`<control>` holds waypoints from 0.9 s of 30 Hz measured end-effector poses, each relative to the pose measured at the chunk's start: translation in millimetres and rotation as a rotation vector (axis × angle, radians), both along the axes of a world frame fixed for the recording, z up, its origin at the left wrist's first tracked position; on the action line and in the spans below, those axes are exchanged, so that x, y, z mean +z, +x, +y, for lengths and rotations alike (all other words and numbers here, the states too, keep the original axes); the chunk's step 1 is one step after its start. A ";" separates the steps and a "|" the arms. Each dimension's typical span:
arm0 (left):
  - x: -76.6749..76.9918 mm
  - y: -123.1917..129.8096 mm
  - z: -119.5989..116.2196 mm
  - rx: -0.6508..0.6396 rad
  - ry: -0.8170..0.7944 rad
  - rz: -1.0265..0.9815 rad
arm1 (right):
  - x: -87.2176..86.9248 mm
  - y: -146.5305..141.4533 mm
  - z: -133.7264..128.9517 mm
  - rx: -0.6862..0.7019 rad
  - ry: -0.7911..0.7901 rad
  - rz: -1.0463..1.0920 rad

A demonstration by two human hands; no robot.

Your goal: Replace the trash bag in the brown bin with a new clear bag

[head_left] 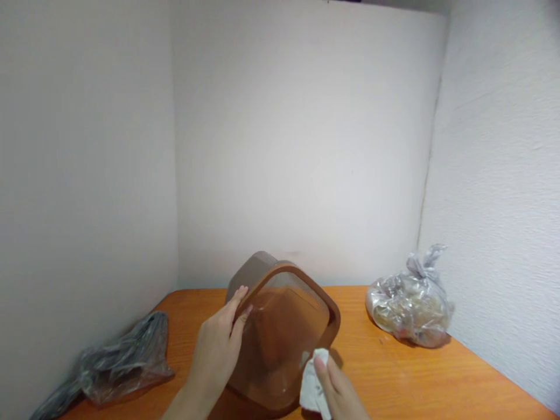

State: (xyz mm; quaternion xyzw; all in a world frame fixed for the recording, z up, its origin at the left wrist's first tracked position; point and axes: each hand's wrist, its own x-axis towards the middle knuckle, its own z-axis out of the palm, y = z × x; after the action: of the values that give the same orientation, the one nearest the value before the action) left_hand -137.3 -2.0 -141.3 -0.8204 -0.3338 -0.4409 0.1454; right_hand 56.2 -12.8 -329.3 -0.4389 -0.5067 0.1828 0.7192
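A see-through brown plastic container (284, 326) with a thick brown rim is held tilted over the table, its open side facing me. My left hand (219, 344) grips its upper left rim, thumb on the inside and fingers on the outside. In my right hand (339, 388) is a crumpled white cloth or tissue (314, 385), pinched between thumb and fingers. The white piece touches the rim at the container's lower right.
The orange wooden table (402, 379) meets pale walls at the back and sides. A knotted clear plastic bag (411, 306) with contents sits at the back right. A crumpled grey see-through bag (126, 361) lies at the left edge.
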 end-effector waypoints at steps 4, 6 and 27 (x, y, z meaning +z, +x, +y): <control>10.3 -0.8 -0.8 0.007 -0.092 -0.138 | 9.3 -12.4 -8.3 -0.033 0.029 -0.016; 19.7 -3.0 0.9 0.003 -0.136 -0.206 | 19.5 -8.3 -11.8 -0.060 0.026 -0.056; 98.1 20.2 15.3 -0.182 -0.556 -0.335 | 178.8 86.4 -42.4 0.010 -0.109 -0.108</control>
State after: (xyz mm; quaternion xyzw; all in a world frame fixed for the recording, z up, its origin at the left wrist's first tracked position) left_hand -117.1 13.3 -43.2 -0.7712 -0.3859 -0.4730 -0.1806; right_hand 142.5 -55.1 -150.4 -0.4839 -0.5362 0.1900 0.6650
